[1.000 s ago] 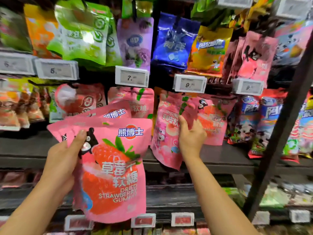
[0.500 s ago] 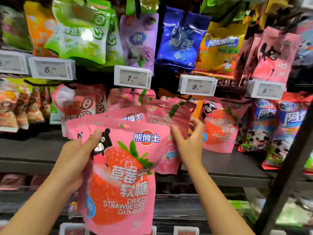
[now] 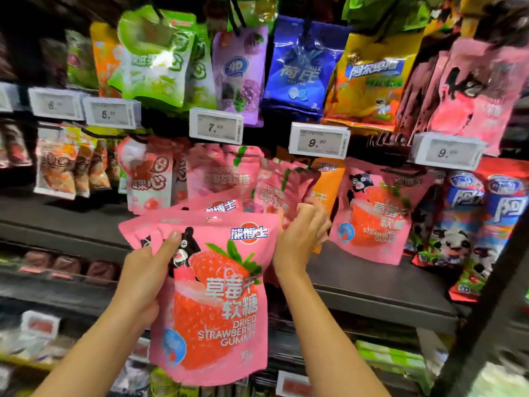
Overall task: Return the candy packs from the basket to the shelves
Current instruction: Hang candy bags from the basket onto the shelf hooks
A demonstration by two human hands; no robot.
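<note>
Candy packs in hand: a fanned bunch of pink strawberry gummy packs, at least three by the visible top edges, exact count not readable. The left hand grips the bunch at its left edge, thumb across the front pack, fingers curled behind. The right hand sits just beside the bunch's upper right corner, fingers curled round a crumpled pink pack in front of the shelf row; the grip itself is partly hidden. On the dark shelf behind stand one matching strawberry pack to the right, an orange pack partly hidden behind the right hand, and two blue-and-white cow-print packs at far right. Five price tags show along the rail above, the middle ones reading 5, 7 and 9. Hanging above: green, purple, blue, yellow and pink bags, one facing of each. Lower shelves are blurred. Setting: a shop aisle, dark metal upright at right.
</note>
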